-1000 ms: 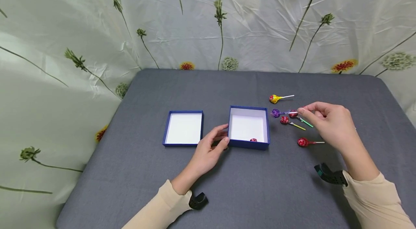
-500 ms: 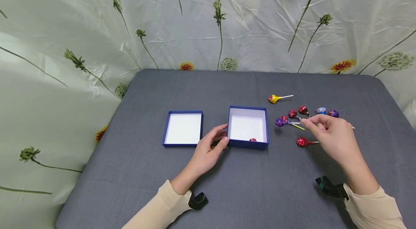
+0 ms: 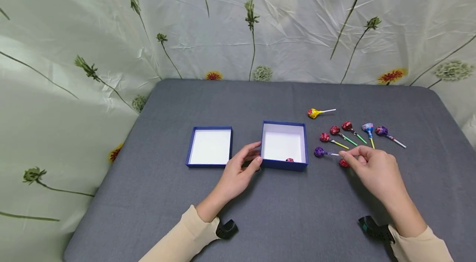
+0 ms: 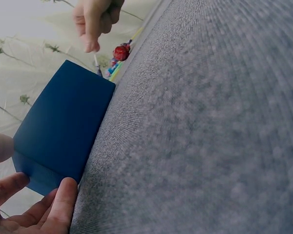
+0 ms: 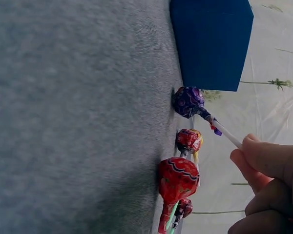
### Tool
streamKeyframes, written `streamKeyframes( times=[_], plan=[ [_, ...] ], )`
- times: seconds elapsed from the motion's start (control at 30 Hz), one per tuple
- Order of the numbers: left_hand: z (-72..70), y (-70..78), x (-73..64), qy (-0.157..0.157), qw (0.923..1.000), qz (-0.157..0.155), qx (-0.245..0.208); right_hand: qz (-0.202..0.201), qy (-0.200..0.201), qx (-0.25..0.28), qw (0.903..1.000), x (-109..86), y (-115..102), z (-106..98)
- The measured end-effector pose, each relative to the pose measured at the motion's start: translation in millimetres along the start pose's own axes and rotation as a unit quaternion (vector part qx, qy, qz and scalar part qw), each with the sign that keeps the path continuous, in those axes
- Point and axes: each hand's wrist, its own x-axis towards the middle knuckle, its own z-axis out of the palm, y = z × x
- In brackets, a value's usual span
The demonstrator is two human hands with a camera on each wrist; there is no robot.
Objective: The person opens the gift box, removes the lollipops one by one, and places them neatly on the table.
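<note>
My right hand (image 3: 375,169) pinches the white stick of a purple-wrapped lollipop (image 3: 319,151) between thumb and fingertips. The stick tilts up toward the hand, and the purple head (image 5: 189,101) is at or just above the cloth; I cannot tell which. Just behind it is the open blue box (image 3: 284,165), white inside, with a red lollipop (image 3: 289,160) partly hidden by its front wall. My left hand (image 3: 236,175) rests its fingers against the box's left side, thumb by the near corner. A red lollipop (image 3: 344,163) lies partly under my right hand, its stick hidden.
A blue-rimmed lid (image 3: 209,146) lies inside up, left of the box. Right of the box are a yellow lollipop (image 3: 313,113), red ones including one with a yellow stick (image 3: 324,137), a blue one (image 3: 367,127) and another purple one (image 3: 381,130). Floral fabric hangs beyond the grey table.
My right hand has drawn the purple lollipop nearer to me, from among the red lollipops to a spot in front of them, uncovering the blue and other purple ones. My left hand stays put.
</note>
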Motion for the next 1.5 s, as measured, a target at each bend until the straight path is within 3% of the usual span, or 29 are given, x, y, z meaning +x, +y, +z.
streamKeyframes(
  times=[0.27, 0.53, 0.8, 1.5],
  plan=[
    [-1.6, -2.7, 0.5, -0.005, 1.0000, 0.002, 0.003, -0.009, -0.037, -0.045, 0.9983, -15.1, -0.2, 7.5],
    [-2.9, -3.3, -0.3, -0.003, 0.9999, 0.009, 0.004, 0.004, -0.076, -0.059, 0.9953, -22.3, 3.3, 11.1],
    [-2.1, -5.4, -2.0, 0.000, 1.0000, -0.003, 0.009, 0.010, -0.123, -0.065, 0.9902, -24.9, 4.4, 14.4],
    [-0.5, -4.3, -0.4, -0.003, 0.9999, -0.009, 0.006, 0.006, -0.136, -0.070, 0.9882, -22.8, 7.4, 9.3]
  ],
)
